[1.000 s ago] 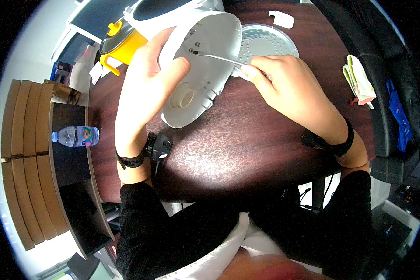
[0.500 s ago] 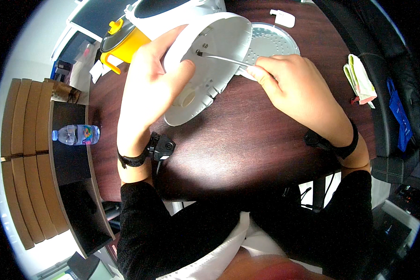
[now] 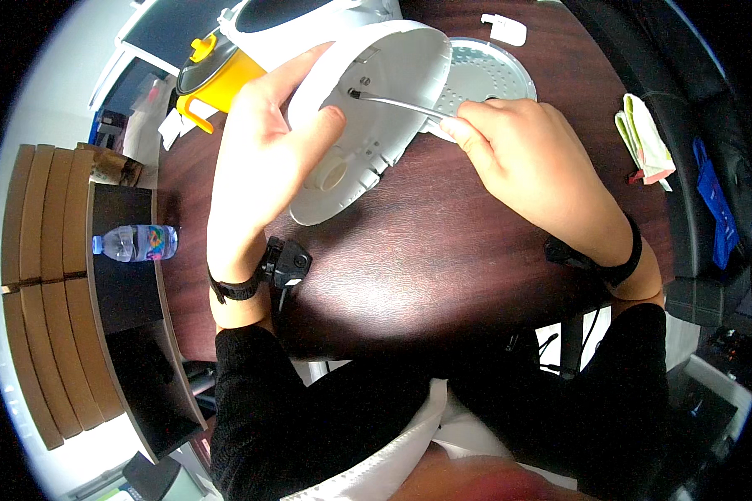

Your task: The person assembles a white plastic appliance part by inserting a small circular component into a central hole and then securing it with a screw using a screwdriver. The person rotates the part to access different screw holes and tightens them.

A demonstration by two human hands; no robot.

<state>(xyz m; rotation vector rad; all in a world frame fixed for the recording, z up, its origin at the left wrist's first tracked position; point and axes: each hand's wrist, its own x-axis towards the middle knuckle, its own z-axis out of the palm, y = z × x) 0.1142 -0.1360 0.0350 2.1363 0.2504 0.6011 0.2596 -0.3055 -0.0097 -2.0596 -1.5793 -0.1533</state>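
My left hand point(image 3: 263, 146) grips the rim of a round white plastic lid point(image 3: 405, 75), thumb inside and the other fingers mostly hidden behind it. The lid is tilted up on edge, its hollow inner side turned toward the right. In my right hand point(image 3: 530, 150) is a slim, slightly bent pale tool point(image 3: 397, 103) with a dark tip. That tip rests at or very near small fittings on the lid's inner face. Fingers cover the tool's handle end. Partly behind the lid and my right hand lies a round perforated metal plate point(image 3: 497, 75).
A white appliance body point(image 3: 309, 42) and a yellow lidded pot point(image 3: 230, 75) stand at the far left. A small white plastic piece point(image 3: 506, 31) lies far right, a folded cloth point(image 3: 643, 142) by the right edge. A water bottle point(image 3: 138, 243) is on the left, beside stacked brown cartons point(image 3: 50, 292).
The lid and my left hand have shifted very slightly left. The tool's tip has shifted slightly left and up along with the lid. Both grips stay the same.
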